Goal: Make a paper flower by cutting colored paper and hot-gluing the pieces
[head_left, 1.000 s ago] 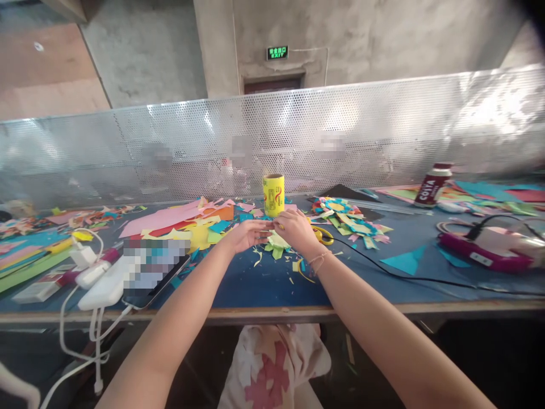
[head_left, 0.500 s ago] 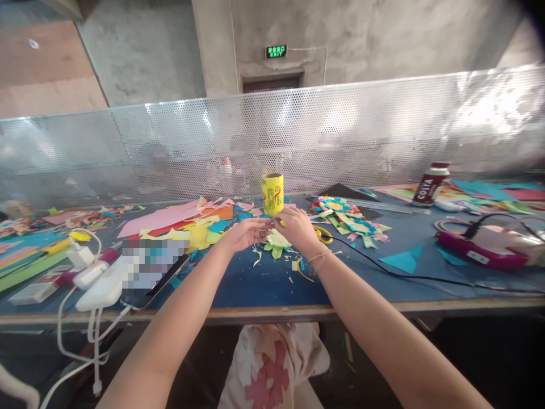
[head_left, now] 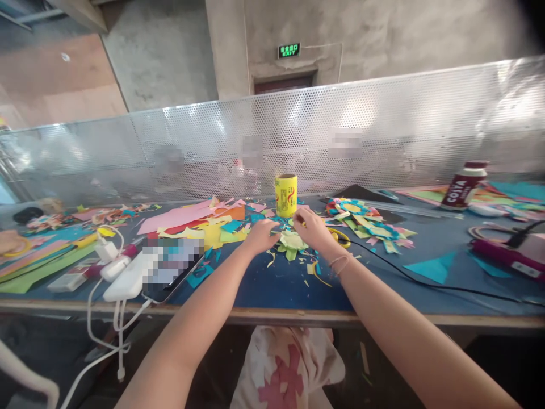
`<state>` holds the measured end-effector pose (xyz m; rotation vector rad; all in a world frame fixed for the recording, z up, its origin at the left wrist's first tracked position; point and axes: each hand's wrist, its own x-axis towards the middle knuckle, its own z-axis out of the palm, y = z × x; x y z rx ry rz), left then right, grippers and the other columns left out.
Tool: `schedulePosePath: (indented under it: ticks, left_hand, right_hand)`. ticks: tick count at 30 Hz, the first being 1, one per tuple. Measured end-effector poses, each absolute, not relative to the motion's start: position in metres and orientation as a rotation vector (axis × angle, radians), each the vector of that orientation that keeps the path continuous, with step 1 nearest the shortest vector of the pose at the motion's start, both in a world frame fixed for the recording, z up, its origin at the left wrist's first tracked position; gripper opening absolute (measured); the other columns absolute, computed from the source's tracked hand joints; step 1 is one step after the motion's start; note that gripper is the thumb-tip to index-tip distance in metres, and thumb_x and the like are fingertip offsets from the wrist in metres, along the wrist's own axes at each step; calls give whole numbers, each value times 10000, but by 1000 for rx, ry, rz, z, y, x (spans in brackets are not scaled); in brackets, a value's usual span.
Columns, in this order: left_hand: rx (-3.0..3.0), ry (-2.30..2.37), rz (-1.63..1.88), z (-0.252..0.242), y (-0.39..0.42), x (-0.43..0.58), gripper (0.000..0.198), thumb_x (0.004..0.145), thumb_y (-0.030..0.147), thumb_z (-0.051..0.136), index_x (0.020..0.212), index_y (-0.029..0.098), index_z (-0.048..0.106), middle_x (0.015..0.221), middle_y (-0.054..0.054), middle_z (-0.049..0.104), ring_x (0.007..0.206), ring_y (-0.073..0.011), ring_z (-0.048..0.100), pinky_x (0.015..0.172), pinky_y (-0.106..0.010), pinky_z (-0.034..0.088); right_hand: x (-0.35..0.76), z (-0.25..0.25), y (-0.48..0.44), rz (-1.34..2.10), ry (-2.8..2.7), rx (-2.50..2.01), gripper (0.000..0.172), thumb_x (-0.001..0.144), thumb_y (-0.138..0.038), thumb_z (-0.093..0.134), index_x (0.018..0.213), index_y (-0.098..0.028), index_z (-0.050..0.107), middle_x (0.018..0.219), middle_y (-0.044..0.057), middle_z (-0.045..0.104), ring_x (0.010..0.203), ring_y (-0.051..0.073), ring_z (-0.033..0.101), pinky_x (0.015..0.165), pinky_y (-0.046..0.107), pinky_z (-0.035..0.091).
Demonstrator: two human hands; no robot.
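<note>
The roll, yellow and upright on the blue table, stands just beyond both hands. The left hand is in front of the roll and to its left, its fingers bent in toward the middle and close together; whether they are clamped on anything I cannot tell. The right hand is in front of the roll and to its right, knuckles raised and fingers curled; their tips are hidden, so I cannot tell whether they grip something. The hands are apart, and pale green paper lies between them, in front of the roll. Scissors with yellow handles lie right of the roll, beside the right hand, partly hidden by it. A black cable runs past them, farther right of the roll. Also right of it is a many-coloured paper cluster, and well beyond that a dark red bottle. Left of the roll are pink paper and yellow paper; farther left and nearer the table edge lie a phone and a white power bank
</note>
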<state>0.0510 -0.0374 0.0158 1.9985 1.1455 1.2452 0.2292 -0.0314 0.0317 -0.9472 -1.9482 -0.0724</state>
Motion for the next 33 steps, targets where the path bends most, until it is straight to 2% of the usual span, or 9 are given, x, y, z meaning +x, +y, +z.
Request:
schedulePosePath:
  ticks: [2, 6, 12, 16, 20, 25, 28, 33]
  left_hand:
    - [2196, 1152, 1155, 8, -34, 53, 313, 682, 304, 669, 976, 197, 663, 1090, -116, 632, 1102, -284, 507, 990, -367, 331]
    - [2392, 1315, 824, 0, -33, 56, 445, 731, 384, 607, 1117, 161, 607, 1073, -139, 642, 1040, -291, 553, 918, -364, 385]
    - [2543, 1320, 682, -2, -34, 58, 482, 761, 322, 570, 1197, 118, 553, 1080, -156, 632, 1002, -278, 572, 863, -354, 427]
    - [2480, 1336, 718, -2, -34, 57, 475, 725, 290, 606, 1167, 123, 561, 1073, -154, 606, 1020, -272, 555, 878, -359, 435]
    - [2321, 1316, 859, 3, -34, 56, 517, 627, 225, 686, 1122, 136, 568, 1069, -131, 565, 995, -246, 553, 876, -351, 453]
    - [1927, 1179, 1146, 9, -30, 54, 566, 544, 58, 675, 1096, 105, 562, 1194, -153, 494, 822, -154, 589, 763, -282, 495]
    - [1685, 1160, 1245, 11, -28, 52, 604, 555, 27, 624, 1143, 130, 535, 1190, -136, 521, 696, -103, 571, 681, -259, 489]
    - [1311, 1165, 1396, 14, -21, 48, 524, 532, 11, 577, 1042, 130, 600, 1076, -113, 611, 767, -148, 587, 645, -241, 464]
  right_hand:
    - [230, 34, -33, 32, -1953, -1004, 98, 705, -178, 403, 667, -197, 492, 637, 17, 539, 617, 147, 490, 603, 249, 372]
    - [231, 38, -39, 158, -2016, -1041, 146, 696, -211, 372, 583, -195, 463, 558, -6, 497, 556, 125, 461, 561, 233, 339]
    - [229, 37, -41, 123, -2043, -1076, 196, 694, -251, 371, 512, -192, 414, 496, -17, 427, 512, 112, 410, 516, 228, 298]
    - [228, 34, -37, 69, -2029, -1105, 181, 687, -250, 400, 516, -192, 407, 488, -19, 423, 491, 105, 384, 509, 231, 293]
    - [226, 33, -33, 39, -1975, -1139, 255, 733, -307, 424, 506, -198, 383, 462, -16, 423, 469, 105, 387, 501, 235, 300]
    - [225, 33, -26, 176, -1912, -1175, 192, 737, -329, 444, 636, -194, 535, 597, 27, 598, 558, 141, 523, 550, 247, 363]
    - [226, 33, -23, 288, -1850, -1213, 190, 724, -349, 476, 674, -193, 572, 621, 31, 622, 586, 152, 551, 580, 261, 396]
    - [228, 28, -19, 466, -1710, -1174, 247, 659, -427, 560, 711, -186, 587, 640, 32, 626, 602, 161, 563, 586, 276, 428]
